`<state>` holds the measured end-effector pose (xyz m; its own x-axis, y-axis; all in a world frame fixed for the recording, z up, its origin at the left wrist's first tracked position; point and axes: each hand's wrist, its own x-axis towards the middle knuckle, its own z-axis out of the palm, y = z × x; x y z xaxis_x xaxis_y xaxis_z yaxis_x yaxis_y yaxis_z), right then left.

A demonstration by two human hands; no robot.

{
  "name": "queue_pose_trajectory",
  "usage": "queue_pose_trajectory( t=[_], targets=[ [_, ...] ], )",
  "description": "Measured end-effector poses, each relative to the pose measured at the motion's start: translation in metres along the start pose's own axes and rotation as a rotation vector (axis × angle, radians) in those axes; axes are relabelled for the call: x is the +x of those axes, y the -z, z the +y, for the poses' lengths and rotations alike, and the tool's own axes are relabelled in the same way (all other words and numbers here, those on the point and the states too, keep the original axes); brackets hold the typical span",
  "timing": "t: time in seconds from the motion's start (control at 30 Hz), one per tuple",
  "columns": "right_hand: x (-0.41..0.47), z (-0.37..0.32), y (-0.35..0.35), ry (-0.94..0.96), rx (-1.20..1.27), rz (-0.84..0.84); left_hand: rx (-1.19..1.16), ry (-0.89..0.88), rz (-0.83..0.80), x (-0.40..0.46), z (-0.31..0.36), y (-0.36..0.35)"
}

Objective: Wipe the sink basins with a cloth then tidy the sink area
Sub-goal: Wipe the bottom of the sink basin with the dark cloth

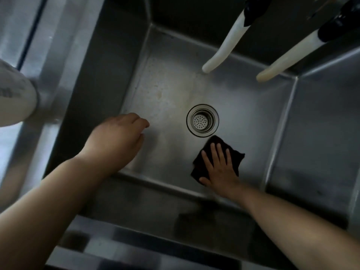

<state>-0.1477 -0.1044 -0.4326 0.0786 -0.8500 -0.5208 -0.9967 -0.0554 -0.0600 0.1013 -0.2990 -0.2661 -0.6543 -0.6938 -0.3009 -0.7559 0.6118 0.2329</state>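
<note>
I look straight down into a deep steel sink basin [253,106] with a round strainer drain [202,120] in the middle of its floor. A dark cloth [236,156] lies flat on the basin floor just below and right of the drain. My right hand [220,168] presses flat on the cloth with fingers spread. My left hand [116,139] hovers over the left side of the basin, fingers loosely curled, holding nothing. Pale stains mark the floor to the upper left of the drain.
Two off-white hose spouts [226,41] [286,61] hang down over the back of the basin. A white rounded container [13,94] stands on the steel ledge [58,55] at the left. The sink's front rim [136,240] runs along the bottom.
</note>
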Motion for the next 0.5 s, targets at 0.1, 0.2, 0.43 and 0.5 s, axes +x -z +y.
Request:
queue_pose_trajectory(
  t=[0.1,0.2,0.43,0.5],
  targets=[
    [-0.015,-0.026,-0.005,0.024,0.003,-0.078,0.148,-0.098,-0.022,-0.010,-0.015,0.018],
    [-0.013,-0.042,0.001,0.055,-0.004,-0.131,0.275,-0.173,-0.038,-0.022,-0.033,0.036],
    [0.038,-0.072,0.031,-0.081,0.083,-0.174,0.435,-0.369,-0.142,-0.031,-0.068,0.044],
    [0.058,-0.074,0.046,-0.122,0.132,-0.173,0.451,-0.406,-0.111,-0.031,-0.074,0.041]
  ],
)
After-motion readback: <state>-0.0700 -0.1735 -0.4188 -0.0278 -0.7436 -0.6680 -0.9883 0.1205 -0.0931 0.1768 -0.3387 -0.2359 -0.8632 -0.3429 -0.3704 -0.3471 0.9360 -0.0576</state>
